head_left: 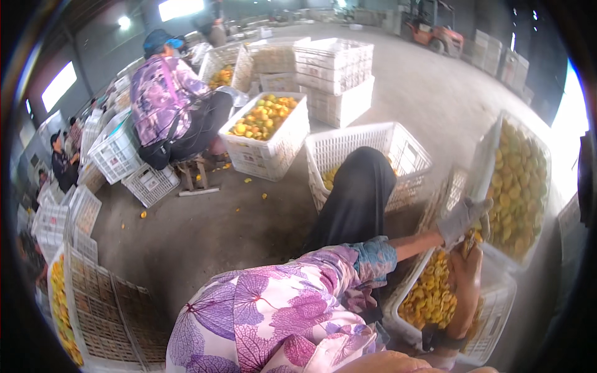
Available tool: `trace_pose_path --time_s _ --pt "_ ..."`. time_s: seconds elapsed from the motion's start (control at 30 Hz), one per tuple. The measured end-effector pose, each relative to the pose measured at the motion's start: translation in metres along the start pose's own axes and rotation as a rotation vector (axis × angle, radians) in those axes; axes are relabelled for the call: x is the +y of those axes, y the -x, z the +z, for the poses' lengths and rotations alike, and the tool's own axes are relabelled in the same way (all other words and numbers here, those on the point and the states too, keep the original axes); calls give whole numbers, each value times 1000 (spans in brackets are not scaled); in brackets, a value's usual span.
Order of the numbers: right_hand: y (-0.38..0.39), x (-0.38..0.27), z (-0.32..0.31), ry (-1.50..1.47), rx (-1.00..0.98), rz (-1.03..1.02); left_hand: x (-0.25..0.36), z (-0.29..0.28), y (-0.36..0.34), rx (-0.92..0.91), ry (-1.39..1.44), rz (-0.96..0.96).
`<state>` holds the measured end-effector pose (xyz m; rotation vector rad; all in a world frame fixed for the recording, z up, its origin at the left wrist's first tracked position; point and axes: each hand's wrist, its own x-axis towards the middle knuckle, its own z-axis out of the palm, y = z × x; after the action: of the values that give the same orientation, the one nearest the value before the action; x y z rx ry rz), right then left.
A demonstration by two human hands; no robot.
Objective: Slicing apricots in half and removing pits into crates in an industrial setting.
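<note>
Indoors, a small yellow-orange fruit (476,237) is held between two hands on the right of the view, just above the far part of a white crate (499,298). The fruit is gripped by the bent fingers of the bare right hand (465,267); finer detail of that grip is too small to be made out. The left hand (460,222), covered by a grey glove, is stretched across from the other side and is seen at the fruit, but whether its fingers are closed or spread cannot be told. In the crate below, yellow fruit pieces (429,292) are heaped. Just beyond the hands, a second pale crate (487,163) is filled with whole yellow-green fruit (516,186).

The lower centre is filled by a floral sleeve (267,304) in white and purple; above it, a knee in dark trousers (357,193) is raised in front of another slatted crate (413,152), in which some yellow fruit is partly hidden. Across the grey floor (242,217), a co-worker (168,93) in a purple patterned top and blue cap is seated on a low stool (200,174), beside a white crate piled with orange-yellow fruit (265,118). Farther back, white crates are stacked (339,68), and an orange forklift (435,36) is seen near the upper right.
</note>
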<state>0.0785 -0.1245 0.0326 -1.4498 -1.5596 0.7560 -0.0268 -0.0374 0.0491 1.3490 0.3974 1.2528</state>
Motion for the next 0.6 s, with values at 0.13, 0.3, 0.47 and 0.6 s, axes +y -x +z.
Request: trace_pose_path --time_s 0.13,0.3,0.47,0.6 --pt "-8 27 11 182 135 -244 5 13 14 140 -61 40" --pt "6 -5 -21 -405 -225 256 12 27 7 88 221 -7" --pt "-1 2 -29 -281 -226 161 13 27 7 -54 90 84" --pt "-39 56 -22 254 51 -706 7 31 11 33 72 44"
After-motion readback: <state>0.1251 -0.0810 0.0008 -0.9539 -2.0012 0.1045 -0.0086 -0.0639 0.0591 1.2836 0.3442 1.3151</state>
